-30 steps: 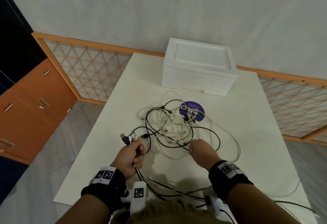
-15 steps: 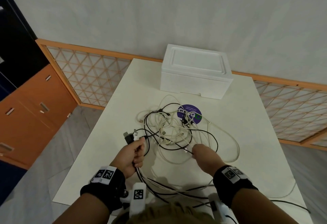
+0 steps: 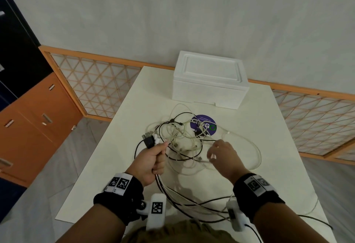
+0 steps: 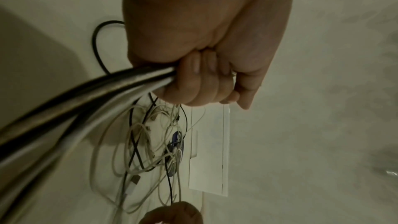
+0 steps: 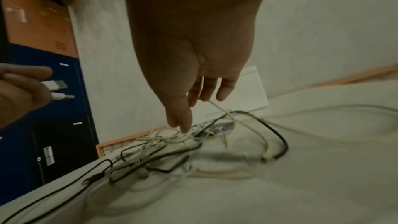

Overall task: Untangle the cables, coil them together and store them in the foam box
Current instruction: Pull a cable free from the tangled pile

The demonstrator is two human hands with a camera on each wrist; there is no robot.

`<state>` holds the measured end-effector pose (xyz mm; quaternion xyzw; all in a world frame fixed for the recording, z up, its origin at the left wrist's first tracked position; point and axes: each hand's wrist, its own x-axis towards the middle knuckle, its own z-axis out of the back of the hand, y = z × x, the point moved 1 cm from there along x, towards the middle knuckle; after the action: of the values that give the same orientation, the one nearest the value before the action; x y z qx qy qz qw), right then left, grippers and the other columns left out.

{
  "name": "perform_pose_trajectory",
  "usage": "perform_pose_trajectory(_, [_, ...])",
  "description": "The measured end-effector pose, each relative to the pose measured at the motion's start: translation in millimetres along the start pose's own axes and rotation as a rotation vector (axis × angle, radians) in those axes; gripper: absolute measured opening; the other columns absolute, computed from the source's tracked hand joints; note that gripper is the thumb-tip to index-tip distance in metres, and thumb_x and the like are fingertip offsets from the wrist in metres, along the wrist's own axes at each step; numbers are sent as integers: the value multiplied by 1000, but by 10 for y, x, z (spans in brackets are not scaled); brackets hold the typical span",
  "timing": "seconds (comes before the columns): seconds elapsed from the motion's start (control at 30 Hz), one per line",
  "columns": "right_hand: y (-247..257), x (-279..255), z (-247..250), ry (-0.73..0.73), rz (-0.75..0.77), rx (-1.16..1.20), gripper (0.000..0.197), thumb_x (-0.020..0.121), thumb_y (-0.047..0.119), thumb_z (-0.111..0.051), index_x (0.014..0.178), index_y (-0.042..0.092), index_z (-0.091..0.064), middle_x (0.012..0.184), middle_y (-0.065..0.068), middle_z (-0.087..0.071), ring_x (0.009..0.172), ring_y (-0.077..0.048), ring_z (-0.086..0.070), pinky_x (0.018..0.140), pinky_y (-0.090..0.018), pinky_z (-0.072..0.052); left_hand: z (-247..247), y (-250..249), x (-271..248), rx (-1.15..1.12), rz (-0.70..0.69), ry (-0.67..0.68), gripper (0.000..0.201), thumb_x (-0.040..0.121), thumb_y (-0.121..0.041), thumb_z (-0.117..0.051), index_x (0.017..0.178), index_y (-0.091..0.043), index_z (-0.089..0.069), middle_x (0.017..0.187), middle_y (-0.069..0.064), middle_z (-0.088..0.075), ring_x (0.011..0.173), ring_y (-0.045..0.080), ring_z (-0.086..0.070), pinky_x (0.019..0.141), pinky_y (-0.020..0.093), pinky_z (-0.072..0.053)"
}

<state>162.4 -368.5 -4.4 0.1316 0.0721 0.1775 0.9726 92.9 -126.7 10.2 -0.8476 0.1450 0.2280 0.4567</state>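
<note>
Black and white cables (image 3: 184,141) sprawl in a loose tangle mid-desk (image 3: 269,146) — before the closed foam box (image 3: 209,87). Left hand (image 3: 150,161) grips a bundle of plugs; right hand (image 3: 222,155) hovers, fingers relaxed.

Left grip (image 3: 151,161) fisted; right grip (image 3: 222,158) fingers loosely extended.

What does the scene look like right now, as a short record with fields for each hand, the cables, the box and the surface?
left hand: grips a bundle of black and white cable ends, plugs sticking out above the fist
right hand: over the tangle, fingers extended, a thin white cable running between them
cables: black and white, still tangled on the table
foam box: lid on, at the far end
table: white, purple round sticker under the tangle
</note>
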Motion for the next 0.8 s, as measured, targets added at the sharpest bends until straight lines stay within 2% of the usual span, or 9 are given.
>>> perform_pose_trajectory(0.13, [-118, -138, -257, 24, 37, -218, 22, 44, 18, -80, 52, 34, -67, 93, 6, -61, 81, -23, -59, 59, -33, -47, 99, 46, -21, -6, 36, -42, 37, 91, -29, -56, 59, -18, -42, 45, -6, -19, 33, 7, -14, 35, 13, -12])
perform_pose_trajectory(0.2, [-182, -176, -348, 12, 26, -252, 25, 37, 16, -76, 52, 34, -68, 92, 5, -62, 76, -23, -61, 56, -35, -48, 120, 58, -26, -6, 49, -63, 38, 92, -29, -56, 59, -18, -42, 45, -6, -19, 33, 7, -15, 35, 13, -13])
perform_pose_trajectory(0.27, [-231, -189, -430, -1, 6, -245, 23, 43, 15, -67, 59, 31, -70, 92, 3, -62, 77, -25, -60, 58, -35, -48, 126, 67, -29, 3, 56, -71, 38, 93, -29, -55, 59, -18, -43, 46, -6, -19, 33, 7, -15, 35, 13, -13])
perform_pose_trajectory(0.33, [-266, -187, -475, 11, -38, -233, 28, 52, 14, -68, 74, 30, -71, 92, 3, -63, 80, -25, -62, 60, -36, -48, 130, 78, -30, 9, 62, -77, 38, 93, -29, -54, 59, -18, -42, 47, -6, -18, 34, 7, -15, 36, 13, -12])
perform_pose_trajectory(0.4, [-286, -170, -513, 19, -97, -171, 29, 72, 14, -63, 98, 26, -67, 101, 3, -63, 92, -25, -61, 71, -37, -46, 136, 90, -30, 14, 69, -85, 38, 94, -28, -54, 59, -17, -42, 47, -6, -19, 34, 7, -14, 36, 13, -12])
perform_pose_trajectory(0.47, [-264, -157, -524, 30, -135, -118, 25, 87, 18, -52, 112, 21, -57, 110, 1, -61, 103, -25, -57, 80, -36, -43, 143, 96, -24, 20, 71, -92, 38, 94, -28, -53, 59, -17, -42, 47, -6, -19, 34, 7, -14, 35, 13, -12])
perform_pose_trajectory(0.63, [-225, -86, -412, 101, -82, -289, 23, 94, 20, -38, 109, 16, -55, 110, -4, -59, 107, -27, -54, 82, -37, -40, 119, 57, 0, 27, 66, -87, 38, 94, -31, -53, 61, -16, -42, 47, -6, -19, 34, 7, -14, 34, 13, -14])
perform_pose_trajectory(0.73, [-80, 26, 8, 151, -29, -241, 22, 95, 20, -35, 108, 13, -52, 110, -11, -62, 103, -32, -58, 80, -36, -43, 93, -24, 9, -12, 30, -95, 46, 95, -42, -48, 59, -15, -47, 46, -6, -20, 34, 6, -15, 33, 13, -14])
perform_pose_trajectory(0.8, [49, 112, 413, 82, -13, -131, 19, 96, 23, -39, 101, 15, -55, 104, -11, -65, 96, -32, -59, 74, -34, -42, 50, -92, 28, -6, -19, -93, 49, 94, -48, -46, 58, -14, -50, 47, -5, -22, 35, 7, -16, 33, 15, -15])
